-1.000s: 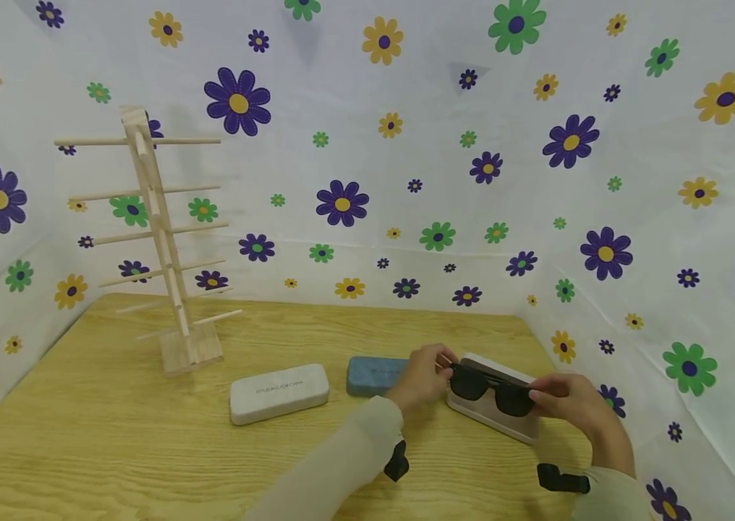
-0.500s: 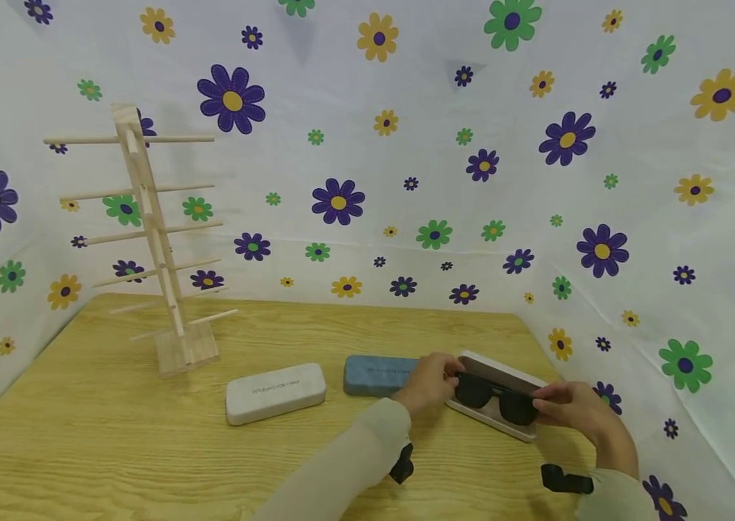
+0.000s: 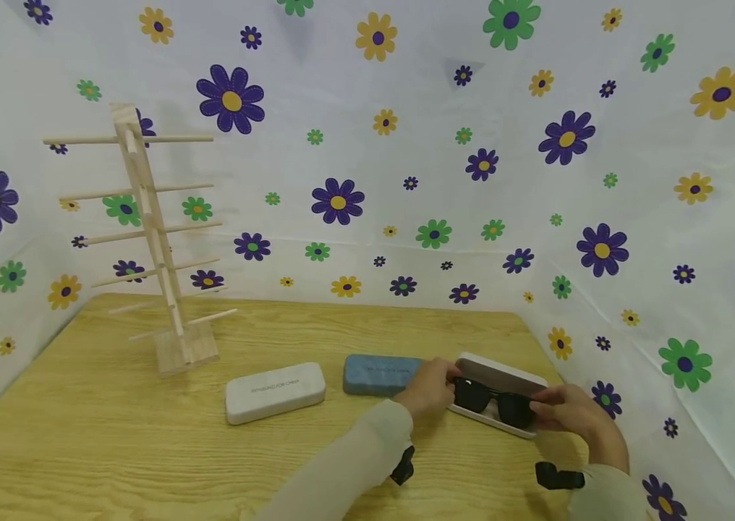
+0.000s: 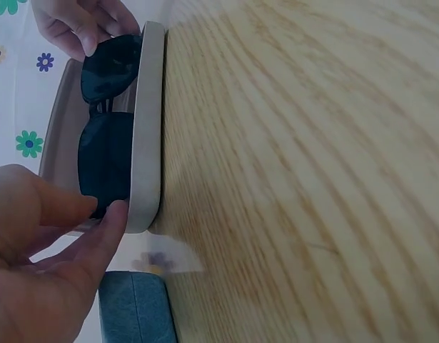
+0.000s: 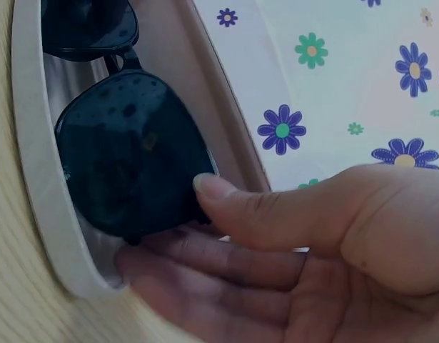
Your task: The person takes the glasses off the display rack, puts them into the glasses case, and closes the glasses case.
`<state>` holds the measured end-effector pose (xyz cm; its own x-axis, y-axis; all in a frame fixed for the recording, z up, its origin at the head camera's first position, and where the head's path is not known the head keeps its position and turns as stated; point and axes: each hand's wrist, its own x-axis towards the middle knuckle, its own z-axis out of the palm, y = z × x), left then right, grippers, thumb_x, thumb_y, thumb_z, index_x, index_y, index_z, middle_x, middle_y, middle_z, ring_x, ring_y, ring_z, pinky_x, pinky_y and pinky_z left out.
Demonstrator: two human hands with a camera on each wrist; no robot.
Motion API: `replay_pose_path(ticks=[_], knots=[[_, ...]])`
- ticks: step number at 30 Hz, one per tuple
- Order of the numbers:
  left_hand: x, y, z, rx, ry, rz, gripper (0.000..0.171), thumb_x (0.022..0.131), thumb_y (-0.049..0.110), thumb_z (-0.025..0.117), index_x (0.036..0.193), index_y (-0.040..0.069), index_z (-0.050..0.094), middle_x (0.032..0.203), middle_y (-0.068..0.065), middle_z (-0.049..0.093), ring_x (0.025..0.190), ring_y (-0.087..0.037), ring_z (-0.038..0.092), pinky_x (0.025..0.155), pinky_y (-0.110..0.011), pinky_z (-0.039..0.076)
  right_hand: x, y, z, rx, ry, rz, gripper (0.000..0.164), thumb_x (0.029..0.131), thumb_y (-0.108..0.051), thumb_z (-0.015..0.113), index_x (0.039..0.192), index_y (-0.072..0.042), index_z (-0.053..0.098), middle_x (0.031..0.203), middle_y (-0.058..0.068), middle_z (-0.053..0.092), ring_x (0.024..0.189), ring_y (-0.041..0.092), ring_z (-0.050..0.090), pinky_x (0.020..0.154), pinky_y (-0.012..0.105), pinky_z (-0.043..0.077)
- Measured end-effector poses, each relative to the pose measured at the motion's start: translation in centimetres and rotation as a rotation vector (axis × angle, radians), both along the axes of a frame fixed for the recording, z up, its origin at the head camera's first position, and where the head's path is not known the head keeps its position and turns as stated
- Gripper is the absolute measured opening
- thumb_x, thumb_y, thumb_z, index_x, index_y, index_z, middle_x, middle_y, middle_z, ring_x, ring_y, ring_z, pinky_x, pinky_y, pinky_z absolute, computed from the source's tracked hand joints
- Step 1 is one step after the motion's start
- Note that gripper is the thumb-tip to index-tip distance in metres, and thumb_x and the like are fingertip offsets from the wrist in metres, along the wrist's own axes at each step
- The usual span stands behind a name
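Observation:
Dark sunglasses (image 3: 514, 410) sit low inside an open, pale glasses case (image 3: 493, 422) at the right of the table. My left hand (image 3: 427, 388) pinches their left end; in the left wrist view, thumb and fingertips meet at the outer edge of the lens (image 4: 106, 157). At the other end my right hand (image 3: 572, 414) holds the frame. The right wrist view has the thumb (image 5: 226, 193) against the lens's outer edge and the fingers (image 5: 198, 271) underneath, by the case's end wall. The temples are mostly hidden behind the lenses.
A closed blue glasses case (image 3: 377, 375) lies just left of my left hand. Farther left is a closed white case (image 3: 275, 393) with lettering. A wooden rack (image 3: 155, 239) with several crossing pegs stands at the back left. Flower-printed cloth (image 3: 315, 94) surrounds the wooden table (image 3: 146, 449).
The sunglasses have gone down from above the pale case to inside it, both hands lowering with them. The camera view has shifted slightly.

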<state>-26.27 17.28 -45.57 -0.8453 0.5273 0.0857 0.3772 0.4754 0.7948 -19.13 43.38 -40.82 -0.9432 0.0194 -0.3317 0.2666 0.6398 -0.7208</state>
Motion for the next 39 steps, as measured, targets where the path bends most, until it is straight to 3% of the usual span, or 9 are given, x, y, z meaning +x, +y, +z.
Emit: replay_pose_path(ticks=[5,12,21,26,30,33,37,39], knots=[[0.2,0.3,0.1,-0.007,0.008,0.010,0.040,0.088,-0.010,0.060,0.125,-0.001,0.072,0.119,-0.012,0.075,0.088,-0.013,0.056,0.077,-0.020,0.046,0.0,-0.4,0.1,0.044,-0.018,-0.037,0.035,0.102,-0.007,0.061,0.124,0.021,0.060,0.102,0.020,0.073,0.087,0.021,0.075,0.082,0.040,0.064],[0.4,0.3,0.3,-0.040,-0.014,0.039,0.035,0.089,-0.007,0.062,0.120,0.002,0.074,0.120,-0.009,0.076,0.100,-0.010,0.066,0.083,-0.023,0.055,-0.3,-0.2,-0.7,0.023,-0.021,-0.128,0.033,0.100,-0.009,0.066,0.119,0.018,0.065,0.094,0.014,0.072,0.078,0.015,0.072,0.075,0.035,0.064],[0.1,0.5,0.0,-0.050,0.026,-0.010,0.043,0.087,-0.009,0.059,0.127,0.000,0.071,0.121,-0.011,0.075,0.093,-0.009,0.062,0.079,-0.018,0.051,-0.2,-0.2,-0.7,-0.037,-0.022,-0.172,0.041,0.100,-0.009,0.066,0.123,0.024,0.059,0.079,0.006,0.074,0.069,0.013,0.073,0.069,0.030,0.063],[0.2,0.5,0.1,-0.046,0.016,-0.026,0.042,0.086,-0.011,0.059,0.123,0.001,0.074,0.116,-0.010,0.076,0.085,-0.008,0.056,0.074,-0.017,0.046,-0.1,0.0,-1.4,-0.069,-0.031,-0.194,0.037,0.099,-0.010,0.068,0.116,0.022,0.062,0.073,0.004,0.074,0.065,0.011,0.072,0.065,0.028,0.062],[0.3,0.5,0.2,-0.036,0.011,-0.038,0.039,0.085,-0.013,0.058,0.118,-0.001,0.075,0.109,-0.011,0.076,0.079,-0.010,0.051,0.071,-0.018,0.041,-0.3,0.0,-1.7,-0.034,-0.030,-0.206,0.033,0.098,-0.014,0.071,0.108,0.018,0.068,0.073,0.003,0.074,0.065,0.011,0.072,0.065,0.028,0.062],[0.2,0.4,0.2,-0.030,0.010,-0.034,0.039,0.086,-0.012,0.057,0.120,-0.001,0.074,0.112,-0.011,0.076,0.085,-0.011,0.056,0.076,-0.018,0.046,-0.3,0.0,-1.5,0.011,-0.032,-0.209,0.034,0.096,-0.018,0.074,0.104,0.014,0.072,0.075,0.003,0.074,0.068,0.012,0.072,0.067,0.030,0.063],[-0.1,0.3,0.5,-0.011,0.034,0.026,0.030,0.093,-0.008,0.058,0.119,-0.002,0.072,0.116,-0.013,0.075,0.102,-0.018,0.069,0.085,-0.026,0.057,-0.1,0.3,-0.6,0.041,-0.058,-0.183,0.049,0.097,-0.028,0.074,0.116,0.017,0.067,0.088,0.009,0.077,0.078,0.017,0.074,0.074,0.034,0.064],[-0.3,0.1,0.9,0.007,0.056,0.069,0.023,0.098,-0.002,0.058,0.118,-0.003,0.070,0.113,-0.014,0.075,0.100,-0.021,0.072,0.081,-0.028,0.059,0.1,0.5,-0.1,0.044,-0.073,-0.179,0.063,0.099,-0.035,0.070,0.127,0.020,0.058,0.096,0.017,0.077,0.082,0.020,0.076,0.077,0.036,0.064]])
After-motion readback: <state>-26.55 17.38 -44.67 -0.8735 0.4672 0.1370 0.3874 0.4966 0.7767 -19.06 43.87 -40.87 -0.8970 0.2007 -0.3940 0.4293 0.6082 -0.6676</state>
